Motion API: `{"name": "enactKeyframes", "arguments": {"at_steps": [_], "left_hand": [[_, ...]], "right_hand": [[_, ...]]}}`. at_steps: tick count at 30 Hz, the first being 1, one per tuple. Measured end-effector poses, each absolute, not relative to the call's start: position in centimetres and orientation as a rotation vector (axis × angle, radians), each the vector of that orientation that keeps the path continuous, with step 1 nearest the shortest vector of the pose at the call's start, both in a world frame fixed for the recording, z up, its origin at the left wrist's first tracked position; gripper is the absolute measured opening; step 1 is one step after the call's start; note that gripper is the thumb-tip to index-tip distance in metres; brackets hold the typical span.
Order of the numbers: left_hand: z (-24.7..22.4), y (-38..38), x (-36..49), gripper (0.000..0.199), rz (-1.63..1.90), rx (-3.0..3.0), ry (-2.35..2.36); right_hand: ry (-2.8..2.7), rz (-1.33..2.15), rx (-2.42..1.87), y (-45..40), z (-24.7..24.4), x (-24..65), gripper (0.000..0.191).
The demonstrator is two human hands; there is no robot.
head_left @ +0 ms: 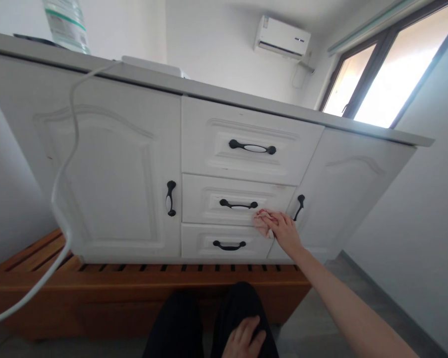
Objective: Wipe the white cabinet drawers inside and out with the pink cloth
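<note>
My right hand (pixel 284 231) is stretched forward and holds a crumpled pink and white cloth (pixel 262 223). The cloth lies against the white cabinet front, around the lower right of the middle drawer (pixel 209 214), just below that drawer's dark handle (pixel 239 204). Part of the cloth is hidden under my fingers. Down at the bottom of the view, my left hand (pixel 245 340) rests on my dark-trousered knee with its fingers apart and nothing in it.
Above and below are a top drawer (pixel 216 134) and a bottom drawer (pixel 201 243). Cabinet doors (pixel 112 174) flank them. The cabinet stands on a slatted wooden base (pixel 142 278). A white cable (pixel 61 174) hangs at left; a plastic bottle (pixel 66 25) stands on top.
</note>
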State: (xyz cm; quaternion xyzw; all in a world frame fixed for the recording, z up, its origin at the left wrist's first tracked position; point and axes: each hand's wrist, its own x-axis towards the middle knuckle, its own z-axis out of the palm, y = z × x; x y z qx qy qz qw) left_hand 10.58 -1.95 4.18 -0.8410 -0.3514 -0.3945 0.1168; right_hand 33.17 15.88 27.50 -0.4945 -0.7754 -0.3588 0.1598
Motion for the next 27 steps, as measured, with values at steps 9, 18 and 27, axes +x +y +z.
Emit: {"name": "enactKeyframes", "arguments": {"at_steps": [9, 18, 27], "left_hand": [[15.8, 9.4, 8.5, 0.063, -0.84, -2.521, -1.778], [18.2, 12.2, 8.4, 0.052, -0.785, -2.528, -1.786], [17.1, 6.2, 9.0, 0.026, -0.886, -2.446, -1.828]], "right_hand": [[-2.231, -0.925, -1.422, 15.5, 27.5, 33.0, 0.058], [-2.093, -0.573, -1.38, 14.2, 25.3, 32.5, 0.054], [-1.699, 0.431, -1.114, 7.8, 23.3, 27.4, 0.038]]}}
